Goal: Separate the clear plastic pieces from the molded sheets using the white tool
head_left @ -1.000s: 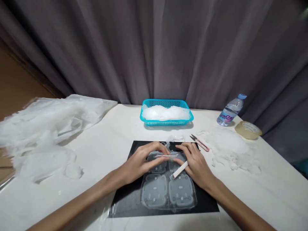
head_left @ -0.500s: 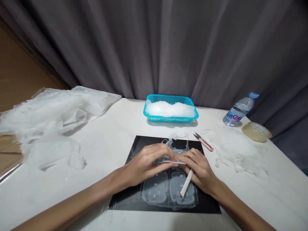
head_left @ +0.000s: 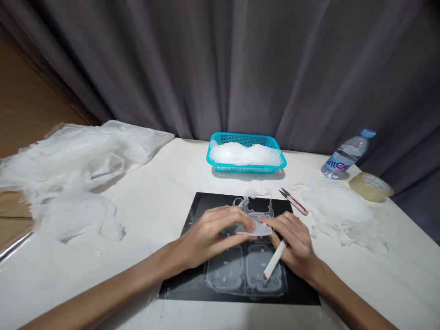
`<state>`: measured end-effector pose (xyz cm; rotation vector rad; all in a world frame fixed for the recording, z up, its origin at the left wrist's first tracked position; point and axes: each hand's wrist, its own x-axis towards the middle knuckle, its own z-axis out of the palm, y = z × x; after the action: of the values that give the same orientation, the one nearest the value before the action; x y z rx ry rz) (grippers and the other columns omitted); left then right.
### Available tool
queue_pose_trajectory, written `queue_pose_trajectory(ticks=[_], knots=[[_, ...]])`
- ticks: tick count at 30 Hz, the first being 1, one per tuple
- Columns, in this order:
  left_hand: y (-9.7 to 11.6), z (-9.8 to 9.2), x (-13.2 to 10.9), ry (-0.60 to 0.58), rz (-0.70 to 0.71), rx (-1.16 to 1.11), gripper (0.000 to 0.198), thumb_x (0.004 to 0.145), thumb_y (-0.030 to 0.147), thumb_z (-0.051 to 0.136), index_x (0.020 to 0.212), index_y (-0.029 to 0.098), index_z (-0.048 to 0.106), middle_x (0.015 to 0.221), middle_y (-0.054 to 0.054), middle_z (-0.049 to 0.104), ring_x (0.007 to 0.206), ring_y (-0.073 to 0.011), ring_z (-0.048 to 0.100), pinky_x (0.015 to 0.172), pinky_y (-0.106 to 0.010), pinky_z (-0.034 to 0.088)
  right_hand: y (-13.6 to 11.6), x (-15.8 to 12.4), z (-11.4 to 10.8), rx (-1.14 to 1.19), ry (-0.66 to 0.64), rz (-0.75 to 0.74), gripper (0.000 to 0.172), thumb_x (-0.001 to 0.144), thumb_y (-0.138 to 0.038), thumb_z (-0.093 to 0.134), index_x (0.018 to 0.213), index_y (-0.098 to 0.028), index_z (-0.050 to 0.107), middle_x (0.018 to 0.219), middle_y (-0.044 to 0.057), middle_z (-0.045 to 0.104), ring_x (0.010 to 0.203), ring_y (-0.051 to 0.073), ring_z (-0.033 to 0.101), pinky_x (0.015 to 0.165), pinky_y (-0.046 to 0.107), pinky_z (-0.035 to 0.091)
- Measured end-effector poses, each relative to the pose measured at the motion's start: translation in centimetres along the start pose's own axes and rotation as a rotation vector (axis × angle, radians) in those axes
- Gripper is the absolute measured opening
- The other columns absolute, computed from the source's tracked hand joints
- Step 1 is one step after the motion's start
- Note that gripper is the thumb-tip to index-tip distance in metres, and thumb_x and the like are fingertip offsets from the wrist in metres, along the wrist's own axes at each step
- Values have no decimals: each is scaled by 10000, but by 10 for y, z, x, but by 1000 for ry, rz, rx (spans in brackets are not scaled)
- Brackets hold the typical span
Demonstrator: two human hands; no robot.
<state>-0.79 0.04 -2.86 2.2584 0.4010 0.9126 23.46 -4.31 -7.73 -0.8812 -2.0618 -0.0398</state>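
Note:
My left hand [head_left: 216,231] is closed on a small translucent plastic piece [head_left: 260,228], pinching it between thumb and fingers. My right hand [head_left: 292,240] meets the piece's other side with its fingertips. Tucked in that same right hand is a slim white stick-like tool [head_left: 275,261], its brownish end pointing down toward me. Beneath both hands lies a translucent moulded plastic sheet [head_left: 225,271] with rounded panels, on a black mat [head_left: 184,279]. Thin plastic loops [head_left: 256,193] spread at the sheet's far end. The hands cover the sheet's middle.
Red-handled thread snips [head_left: 294,201] lie right of the mat, beside plastic scraps [head_left: 343,213]. Farther right are a water bottle [head_left: 345,156] and a tape roll [head_left: 371,187]. A blue basket [head_left: 247,168] holds white translucent pieces at the back. Crumpled plastic [head_left: 75,169] covers the left.
The small plastic piece has tilted from nearly edge-on to show its flat face. My right hand has shifted slightly right, away from the left fingers. The view has moved a little.

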Motion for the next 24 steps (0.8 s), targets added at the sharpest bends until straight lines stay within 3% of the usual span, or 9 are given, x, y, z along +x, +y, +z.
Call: queue_pose_trajectory(ticks=[5, 10, 13, 21, 24], knots=[[0, 1, -3, 12, -65, 3, 118, 968, 139, 695, 1068, 172, 642, 1081, -50, 735, 1053, -166, 701, 954, -276, 538, 0, -1, 4, -38, -42, -15, 290, 955, -32, 591, 1220, -143, 631, 903, 82, 716, 779, 210, 583, 683, 342, 464], [0, 7, -7, -33, -183, 140, 186, 1021, 147, 590, 1202, 188, 599, 1150, -47, 706, 1078, -172, 681, 952, -290, 513, -4, 1, 6, -66, -11, -69, 147, 941, -81, 664, 1074, -143, 643, 817, 64, 711, 720, 199, 550, 664, 342, 448], [-1, 9, -8, -56, -209, 169, 119, 1024, 213, 611, 1140, 195, 627, 1094, -27, 722, 1020, -170, 691, 916, -283, 507, -7, 2, 4, -87, 12, -92, 117, 948, -95, 666, 1051, -145, 645, 800, 60, 709, 703, 194, 545, 650, 334, 444], [-3, 5, -9, -69, -253, 52, 150, 1044, 247, 597, 1181, 224, 655, 1116, -1, 746, 1013, -133, 707, 908, -218, 498, -10, 5, 1, -96, 38, -50, 190, 984, -142, 633, 1171, -125, 655, 828, 68, 686, 738, 195, 568, 674, 321, 458], [-4, 4, -10, -66, -291, 0, 139, 1052, 245, 584, 1164, 230, 664, 1129, 5, 743, 1040, -128, 704, 924, -210, 498, -7, 6, 3, -83, 2, 7, 133, 997, -177, 615, 1112, -134, 667, 817, 64, 664, 749, 201, 560, 687, 328, 454]])
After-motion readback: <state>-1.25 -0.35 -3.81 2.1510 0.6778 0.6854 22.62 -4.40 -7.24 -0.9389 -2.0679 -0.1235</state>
